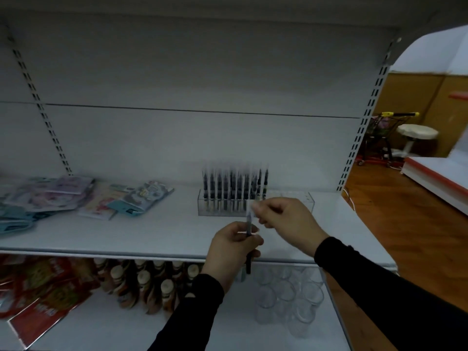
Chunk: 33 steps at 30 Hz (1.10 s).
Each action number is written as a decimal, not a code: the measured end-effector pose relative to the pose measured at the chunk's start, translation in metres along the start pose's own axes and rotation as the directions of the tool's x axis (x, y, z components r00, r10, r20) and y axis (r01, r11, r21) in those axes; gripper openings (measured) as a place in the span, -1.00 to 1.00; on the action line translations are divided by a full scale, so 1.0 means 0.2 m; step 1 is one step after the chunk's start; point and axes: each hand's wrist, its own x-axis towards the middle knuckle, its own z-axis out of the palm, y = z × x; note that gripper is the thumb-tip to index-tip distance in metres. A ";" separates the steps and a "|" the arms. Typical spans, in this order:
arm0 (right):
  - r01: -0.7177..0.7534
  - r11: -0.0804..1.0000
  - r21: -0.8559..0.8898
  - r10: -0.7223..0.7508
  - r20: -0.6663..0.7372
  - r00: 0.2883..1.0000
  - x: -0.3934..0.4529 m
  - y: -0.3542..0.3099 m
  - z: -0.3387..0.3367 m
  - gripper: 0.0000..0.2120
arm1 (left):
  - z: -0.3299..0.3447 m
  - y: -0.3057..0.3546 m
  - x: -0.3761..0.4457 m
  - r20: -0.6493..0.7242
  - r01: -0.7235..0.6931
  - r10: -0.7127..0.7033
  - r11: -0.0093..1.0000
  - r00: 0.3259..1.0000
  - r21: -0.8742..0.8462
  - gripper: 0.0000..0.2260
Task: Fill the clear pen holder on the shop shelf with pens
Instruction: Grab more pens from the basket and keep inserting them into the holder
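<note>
A clear pen holder (307, 200) stands on the white shelf (157, 236), its left part packed with several upright dark pens (234, 188) and its right part showing no pens. In front of it my left hand (231, 252) grips a few pens (248, 264) in a fist, their ends sticking out below. My right hand (286, 219) pinches the pale top of one pen (249, 224) that rises out of the left fist. The view is blurred.
Flat packets (76, 196) lie on the shelf's left half. On the shelf below are red bags (38, 295), bottles (152, 282) and clear cups (288, 297). To the right, past the shelf's end, are a wooden floor, a white stool (415, 133) and a trolley.
</note>
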 end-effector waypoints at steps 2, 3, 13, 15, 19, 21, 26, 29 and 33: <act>0.012 1.000 -0.005 -0.012 0.001 1.000 -0.02 0.00 -0.01 -0.70 | 0.03 0.01 0.00 0.011 -0.027 0.026 0.999 1.000 0.046 -0.93; 0.011 1.000 0.018 -0.011 -0.008 1.000 -0.02 0.00 -0.01 -0.72 | 0.04 0.02 0.01 0.015 -0.040 0.039 0.997 0.999 0.073 -0.93; -0.025 0.983 0.183 0.062 -0.198 0.978 0.09 0.07 -0.17 -0.84 | -0.06 -0.05 0.18 0.047 -0.188 0.243 0.598 0.969 0.779 -0.57; 0.005 0.984 0.176 0.042 -0.263 0.964 0.13 0.09 -0.21 -0.85 | -0.12 -0.11 0.24 0.093 -0.172 0.205 0.413 0.974 0.894 -0.47; 0.040 0.993 0.114 0.004 -0.358 0.934 0.25 0.13 -0.30 -0.82 | -0.19 -0.22 0.29 0.130 -0.166 0.211 0.161 0.969 0.973 -0.19; 0.063 0.993 0.099 -0.019 -0.389 0.921 0.31 0.13 -0.32 -0.82 | -0.19 -0.26 0.29 0.143 -0.168 0.234 0.091 0.962 0.982 -0.12; 0.083 0.994 0.064 -0.047 -0.437 0.898 0.44 0.14 -0.32 -0.81 | -0.18 -0.29 0.30 0.144 -0.168 0.269 0.071 0.952 0.983 -0.13; 0.079 0.996 0.038 -0.055 -0.434 0.899 0.49 0.15 -0.29 -0.79 | -0.18 -0.29 0.30 0.142 -0.162 0.263 0.055 0.954 0.985 -0.16; 0.058 0.998 -0.030 -0.065 -0.396 0.916 0.55 0.16 -0.25 -0.71 | -0.18 -0.30 0.31 0.129 -0.148 0.269 0.053 0.955 0.988 -0.31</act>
